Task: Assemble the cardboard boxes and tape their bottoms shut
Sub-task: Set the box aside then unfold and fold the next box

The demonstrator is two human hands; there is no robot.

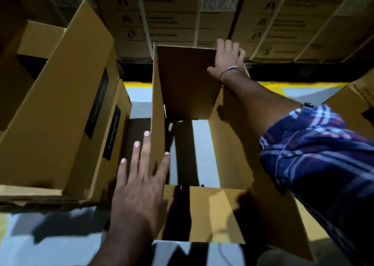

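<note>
Head view, looking down into an open cardboard box (228,144) that stands on a pale floor (60,243). The box is opened into a rectangular tube: four brown walls are upright, and the floor shows through the bottom, so the bottom flaps are not yet shut. A near flap (202,213) lies roughly flat at the lower edge of the opening.

The left hand (139,187) lies flat against the outside of the box's left wall, fingers straight and spread; the index finger crosses the wall's top edge. It grips nothing. The right hand (228,59) reaches to the far right corner of the box, fingers extended over the rim of the far wall, thumb on the inner face of that wall; whether the fingers curl behind the rim cannot be told. A thin bracelet (230,69) sits at the right wrist, and a rolled plaid sleeve (315,154) covers the upper forearm.

Just left of the box stand two other brown boxes (66,104) with dark printed labels, their tops open. Behind, a wall of stacked cartons (172,19) carries printed symbols and pale strapping. A yellow floor line (299,84) runs beneath the stack.
</note>
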